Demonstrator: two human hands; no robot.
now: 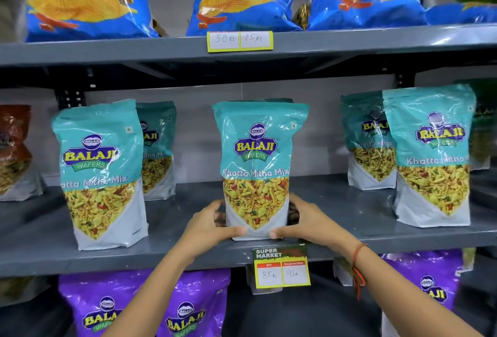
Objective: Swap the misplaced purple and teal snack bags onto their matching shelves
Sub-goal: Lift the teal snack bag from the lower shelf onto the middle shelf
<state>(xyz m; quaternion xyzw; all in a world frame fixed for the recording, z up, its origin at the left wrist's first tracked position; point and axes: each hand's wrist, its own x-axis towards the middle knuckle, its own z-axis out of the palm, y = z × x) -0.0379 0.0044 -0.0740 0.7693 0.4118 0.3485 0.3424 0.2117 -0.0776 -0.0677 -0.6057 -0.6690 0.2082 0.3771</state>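
Teal snack bag [256,170] upright on middle shelf [172,253], left hand [212,225] and right hand [304,222] clasping its lower sides, purple bags [188,307] below.

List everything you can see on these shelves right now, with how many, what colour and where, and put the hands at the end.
blue chip bags: four, blue with yellow chips, top shelf; the rightmost only partly in view.
teal snack bags: five upright on the middle shelf, two of them behind others; something darker stands hidden behind the centre bag.
brown bag: one, far left of the middle shelf.
green bag: one, dark, far right, mostly hidden.
purple snack bags: at least three, bottom shelf.
price tags: two, yellow-edged; the second is on the middle shelf's front.
shelves: grey metal.
left hand: grip on the centre bag's lower left.
right hand: grip on its lower right; red thread at the wrist.
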